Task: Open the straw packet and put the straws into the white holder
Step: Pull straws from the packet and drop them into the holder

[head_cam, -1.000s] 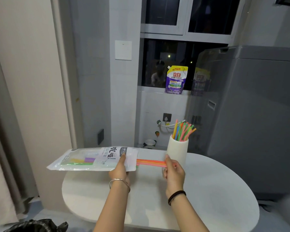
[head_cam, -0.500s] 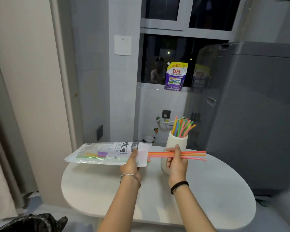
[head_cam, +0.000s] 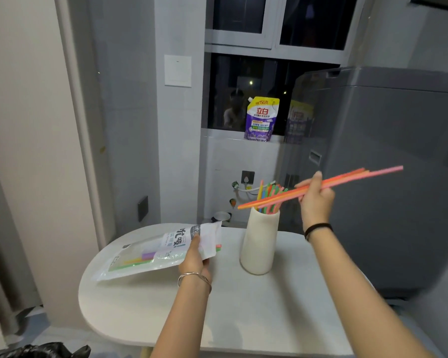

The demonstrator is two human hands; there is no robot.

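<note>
A bunch of orange and pink straws (head_cam: 347,179) is pinched in the right hand (head_cam: 316,200), its lower end blurred just above the white holder (head_cam: 259,244). The straw packet (head_cam: 155,251) is gripped near its open end by the left hand (head_cam: 195,259); the fingers beneath are hidden. Straws inside show only faintly.

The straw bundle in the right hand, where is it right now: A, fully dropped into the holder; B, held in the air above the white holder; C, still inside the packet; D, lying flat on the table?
B: the right hand holds the straw bundle tilted in the air over the white holder.
</note>
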